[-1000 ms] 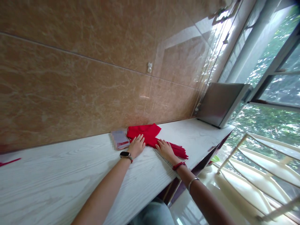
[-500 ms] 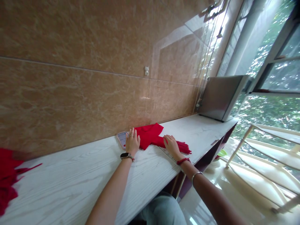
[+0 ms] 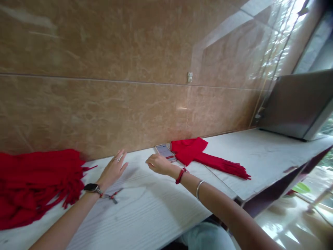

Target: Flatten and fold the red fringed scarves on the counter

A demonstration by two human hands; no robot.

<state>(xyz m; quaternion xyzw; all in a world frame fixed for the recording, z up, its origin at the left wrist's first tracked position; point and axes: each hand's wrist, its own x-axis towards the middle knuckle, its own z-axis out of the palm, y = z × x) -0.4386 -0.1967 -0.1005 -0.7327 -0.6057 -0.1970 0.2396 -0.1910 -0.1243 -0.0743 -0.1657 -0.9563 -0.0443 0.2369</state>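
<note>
My left hand point(image 3: 113, 170) hovers over the white tabletop beside the fringe of a red scarf point(image 3: 39, 180), its fingers stretched out and holding nothing. That scarf lies bunched at the left edge of the view. My right hand point(image 3: 160, 164) is just in front of a phone point(image 3: 165, 152) with a lit screen, its fingers loosely bent and nothing seen in them. A second red scarf point(image 3: 188, 149) lies to the right of the phone, one part folded over and a fringed end stretched out to the right. Neither hand touches this folded scarf.
The white table point(image 3: 125, 222) runs along a brown tiled wall point(image 3: 130, 114). At its far right end stands a grey metallic box point(image 3: 293, 104). A small white figure point(image 3: 189, 77) is fixed to the wall. A green plant point(image 3: 301, 187) stands on the floor below.
Both hands have left the folded scarf and moved left, the left one towards the bunched scarf. The view has turned left, showing more of that scarf.
</note>
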